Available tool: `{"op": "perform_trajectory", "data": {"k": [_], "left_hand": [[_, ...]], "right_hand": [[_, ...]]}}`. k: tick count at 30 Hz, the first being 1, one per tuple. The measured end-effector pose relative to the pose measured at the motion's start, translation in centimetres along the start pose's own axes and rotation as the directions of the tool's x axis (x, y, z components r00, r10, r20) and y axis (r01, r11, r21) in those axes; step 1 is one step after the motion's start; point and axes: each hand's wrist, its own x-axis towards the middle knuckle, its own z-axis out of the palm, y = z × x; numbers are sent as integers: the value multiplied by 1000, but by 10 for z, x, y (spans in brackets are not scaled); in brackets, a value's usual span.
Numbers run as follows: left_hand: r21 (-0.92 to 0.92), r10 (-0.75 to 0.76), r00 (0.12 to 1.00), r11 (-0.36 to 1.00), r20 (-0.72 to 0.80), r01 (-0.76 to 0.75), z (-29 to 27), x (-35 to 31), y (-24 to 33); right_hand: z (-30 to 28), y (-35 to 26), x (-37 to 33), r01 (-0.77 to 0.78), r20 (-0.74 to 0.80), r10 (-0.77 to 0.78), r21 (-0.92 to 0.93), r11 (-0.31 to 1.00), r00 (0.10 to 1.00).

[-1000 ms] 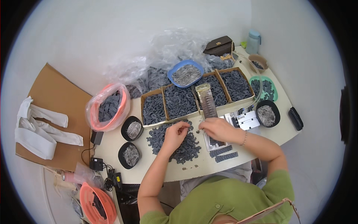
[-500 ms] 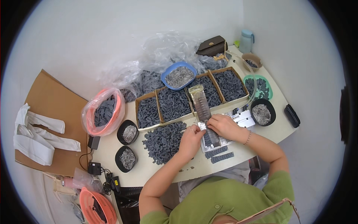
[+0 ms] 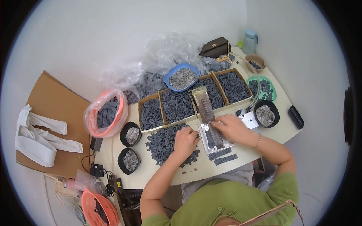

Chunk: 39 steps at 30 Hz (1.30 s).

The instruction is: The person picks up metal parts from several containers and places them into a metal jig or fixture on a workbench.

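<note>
My left hand [image 3: 185,143] rests over the right side of a loose pile of small dark grey pieces [image 3: 160,145]. Its fingers are curled, and what they hold, if anything, is hidden. My right hand [image 3: 235,129] is over a metal fixture [image 3: 205,140], with bent fingertips close together beside a long clear plastic strip [image 3: 205,105]. Anything between those fingertips is too small to make out. Dark grey pieces lie in a row on the fixture. In front of it, two short rows of joined dark pieces [image 3: 226,159] lie on the table.
Behind the fixture stands a divided cardboard tray [image 3: 163,108] full of dark pieces. Metal pins fill a blue basin [image 3: 166,80] and several black bowls [image 3: 278,113]. A green tray [image 3: 274,90] is at the right; a bag-lined pink basket [image 3: 124,113] is at the left.
My left hand has moved left from the fixture to the loose pile. My right hand has shifted slightly right and its fingertips have come away from the left hand.
</note>
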Motion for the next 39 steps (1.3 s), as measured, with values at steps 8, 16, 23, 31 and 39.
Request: {"op": "perform_trajectory", "data": {"k": [8, 16, 23, 31, 39], "left_hand": [[-321, -187, 982, 930, 3, 178, 0, 17, 10], [-427, -121, 993, 898, 0, 109, 19, 31, 8], [-38, 166, 986, 985, -23, -166, 23, 18, 15], [218, 361, 932, 907, 37, -360, 10, 0, 23], [214, 272, 961, 937, 45, -275, 8, -4, 35]], "right_hand": [[-94, 148, -52, -728, -232, 690, -190, 659, 685], [-81, 210, -71, -744, 166, 778, -228, 628, 606], [-68, 210, -68, -668, 69, 697, -233, 707, 713], [-79, 190, -58, -726, -180, 704, -124, 677, 687], [-26, 40, 9, -302, 119, 282, 521, 798, 952]]}}
